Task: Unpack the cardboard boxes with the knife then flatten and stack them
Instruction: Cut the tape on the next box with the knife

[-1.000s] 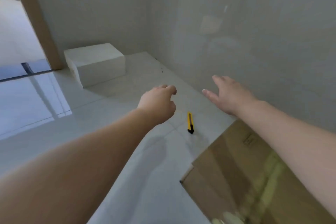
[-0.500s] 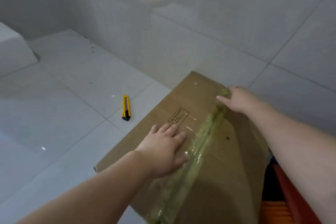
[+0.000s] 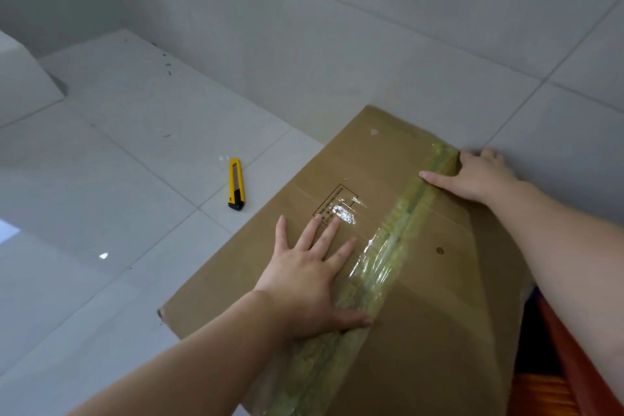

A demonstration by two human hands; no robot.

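Observation:
A large brown cardboard box (image 3: 439,297) sits on the pale tiled floor against the wall, its top seam sealed with a yellowish strip of clear tape (image 3: 388,257). My left hand (image 3: 310,277) lies flat on the box top, fingers spread, thumb touching the tape. My right hand (image 3: 472,176) holds the far edge of the box at the tape's end, thumb on top and fingers curled over the edge. A yellow and black utility knife (image 3: 235,184) lies on the floor left of the box, untouched.
A white block (image 3: 23,81) stands at the far left edge. The grey tiled wall (image 3: 371,44) runs close behind the box. Something orange-red (image 3: 557,365) shows at the bottom right beside the box. Open floor (image 3: 118,196) lies to the left.
The view swung right from the floor to the box. Both hands came down from mid-air onto it; my right hand reached the far edge and curled over it.

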